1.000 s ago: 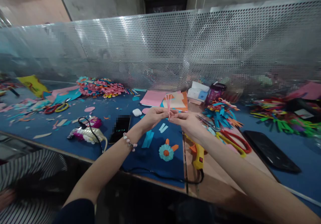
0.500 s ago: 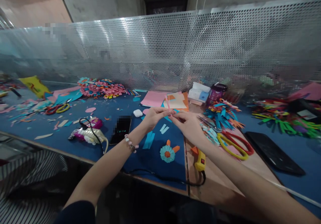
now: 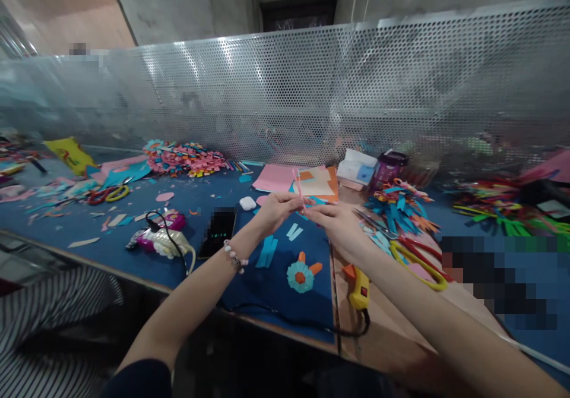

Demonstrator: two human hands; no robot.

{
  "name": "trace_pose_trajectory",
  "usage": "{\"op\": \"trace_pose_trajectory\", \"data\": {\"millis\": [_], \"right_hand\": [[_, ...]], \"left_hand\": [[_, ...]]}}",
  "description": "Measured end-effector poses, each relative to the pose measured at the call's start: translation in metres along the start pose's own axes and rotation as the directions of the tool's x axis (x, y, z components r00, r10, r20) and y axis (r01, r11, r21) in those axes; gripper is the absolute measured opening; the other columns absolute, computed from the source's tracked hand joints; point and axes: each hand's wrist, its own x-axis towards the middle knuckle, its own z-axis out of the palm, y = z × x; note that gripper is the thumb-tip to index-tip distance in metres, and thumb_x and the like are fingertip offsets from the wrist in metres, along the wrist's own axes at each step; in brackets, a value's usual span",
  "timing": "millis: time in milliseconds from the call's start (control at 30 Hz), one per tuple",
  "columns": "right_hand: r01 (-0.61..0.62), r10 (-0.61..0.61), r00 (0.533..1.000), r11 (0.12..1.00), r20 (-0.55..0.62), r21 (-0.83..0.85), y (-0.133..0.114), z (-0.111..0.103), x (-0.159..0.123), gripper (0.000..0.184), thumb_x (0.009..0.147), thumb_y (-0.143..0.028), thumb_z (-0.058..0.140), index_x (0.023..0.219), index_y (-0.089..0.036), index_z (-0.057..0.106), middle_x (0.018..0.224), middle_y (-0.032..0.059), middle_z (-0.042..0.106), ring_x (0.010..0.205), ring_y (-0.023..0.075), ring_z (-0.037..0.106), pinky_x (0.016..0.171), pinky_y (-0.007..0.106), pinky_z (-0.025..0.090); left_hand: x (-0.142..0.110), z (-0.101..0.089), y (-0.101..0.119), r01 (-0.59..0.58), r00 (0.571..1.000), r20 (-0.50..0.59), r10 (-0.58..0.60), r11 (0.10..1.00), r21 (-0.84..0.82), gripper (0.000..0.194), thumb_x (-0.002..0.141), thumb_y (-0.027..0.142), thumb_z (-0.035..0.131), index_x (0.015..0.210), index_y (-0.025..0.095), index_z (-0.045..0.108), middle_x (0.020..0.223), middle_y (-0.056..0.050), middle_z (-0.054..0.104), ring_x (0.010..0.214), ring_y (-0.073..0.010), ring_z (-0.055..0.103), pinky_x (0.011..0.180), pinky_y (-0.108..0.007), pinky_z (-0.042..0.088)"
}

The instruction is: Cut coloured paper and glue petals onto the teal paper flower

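Note:
Between my fingertips a narrow pink paper strip (image 3: 297,182) stands up above the table. My left hand (image 3: 278,209), with a beaded bracelet on the wrist, pinches it from the left. From the right, my right hand (image 3: 337,223) closes its fingertips on the same strip; the strip's lower end is hidden by the fingers. Below the hands lies a light-blue paper flower (image 3: 300,277) with an orange centre and two orange petals. Blue paper strips (image 3: 267,252) and small pale strips (image 3: 292,231) rest close by. A yellow glue gun (image 3: 360,290) lies under my right forearm.
Pink paper sheets (image 3: 276,178) lie behind my hands, near a tissue pack (image 3: 356,169). Yellow-and-red scissors (image 3: 421,261) are at right. A phone (image 3: 218,231) and earbud case (image 3: 247,203) sit left. A perforated metal screen (image 3: 294,95) closes the back. A black cable (image 3: 285,315) crosses the front.
The camera view has shifted slightly, so everything sits a little lower and further right. Both hands stay together, still pinching the pink strip.

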Motion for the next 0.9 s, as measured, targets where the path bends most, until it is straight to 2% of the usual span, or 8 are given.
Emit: {"op": "trace_pose_trajectory", "data": {"millis": [133, 267, 400, 533, 700, 900], "right_hand": [[-0.087, 0.072, 0.994, 0.973, 0.077, 0.212, 0.007, 0.000, 0.002, 0.020, 0.060, -0.035, 0.076, 0.070, -0.018, 0.073, 0.076, 0.0038, 0.067, 0.072, 0.0144, 0.054, 0.067, 0.028, 0.038], [-0.162, 0.119, 0.982, 0.929, 0.147, 0.333, 0.008, 0.003, -0.001, 0.014, 0.060, -0.029, 0.077, 0.070, -0.019, 0.073, 0.073, 0.0029, 0.066, 0.069, 0.0123, 0.051, 0.066, 0.027, 0.036], [-0.222, 0.147, 0.967, 0.886, 0.207, 0.407, 0.011, 0.005, -0.002, 0.009, 0.062, -0.025, 0.076, 0.065, -0.018, 0.072, 0.066, 0.0004, 0.060, 0.060, 0.0089, 0.042, 0.060, 0.027, 0.032], [-0.283, 0.157, 0.945, 0.833, 0.287, 0.475, 0.016, 0.005, -0.003, 0.006, 0.066, -0.023, 0.073, 0.066, -0.018, 0.070, 0.066, -0.0008, 0.054, 0.061, 0.0085, 0.040, 0.060, 0.026, 0.032], [-0.362, 0.174, 0.910, 0.777, 0.377, 0.515, 0.014, 0.007, -0.006, 0.006, 0.069, -0.022, 0.071, 0.066, -0.017, 0.069, 0.059, -0.0033, 0.044, 0.059, 0.0076, 0.038, 0.060, 0.025, 0.033], [-0.388, 0.205, 0.903, 0.764, 0.378, 0.515, 0.012, 0.010, -0.008, 0.007, 0.068, -0.021, 0.071, 0.070, -0.015, 0.068, 0.069, -0.0017, 0.052, 0.059, 0.0066, 0.039, 0.063, 0.025, 0.035]], "left_hand": [[-0.001, -0.001, 0.000, 0.050, 0.998, 0.029, -0.048, 0.997, -0.062, 0.027, 0.063, 0.038, 0.075, 0.073, 0.014, 0.072, 0.083, -0.010, 0.070, 0.069, -0.0147, 0.062, 0.068, -0.028, 0.046], [-0.001, -0.002, 0.000, 0.037, 0.999, 0.011, -0.036, 0.993, -0.111, 0.025, 0.064, 0.038, 0.075, 0.075, 0.016, 0.072, 0.085, -0.009, 0.071, 0.077, -0.0180, 0.064, 0.071, -0.029, 0.046], [-0.001, -0.004, 0.001, 0.028, 1.000, 0.014, -0.026, 0.987, -0.159, 0.021, 0.067, 0.036, 0.073, 0.076, 0.017, 0.071, 0.085, -0.007, 0.070, 0.083, -0.0185, 0.065, 0.075, -0.029, 0.047], [-0.003, -0.005, 0.001, 0.043, 0.999, 0.040, -0.037, 0.983, -0.177, 0.024, 0.065, 0.038, 0.074, 0.075, 0.017, 0.069, 0.085, -0.007, 0.070, 0.082, -0.0183, 0.064, 0.072, -0.029, 0.047], [-0.005, -0.004, 0.004, 0.038, 0.999, 0.035, -0.031, 0.971, -0.235, 0.023, 0.064, 0.035, 0.076, 0.077, 0.018, 0.068, 0.075, -0.003, 0.068, 0.077, -0.0154, 0.064, 0.074, -0.028, 0.048], [-0.005, 0.002, 0.010, 0.048, 0.998, -0.013, -0.054, 0.951, -0.305, 0.026, 0.059, 0.031, 0.079, 0.070, 0.015, 0.063, 0.059, 0.001, 0.060, 0.067, -0.0141, 0.062, 0.077, -0.033, 0.049]]}}
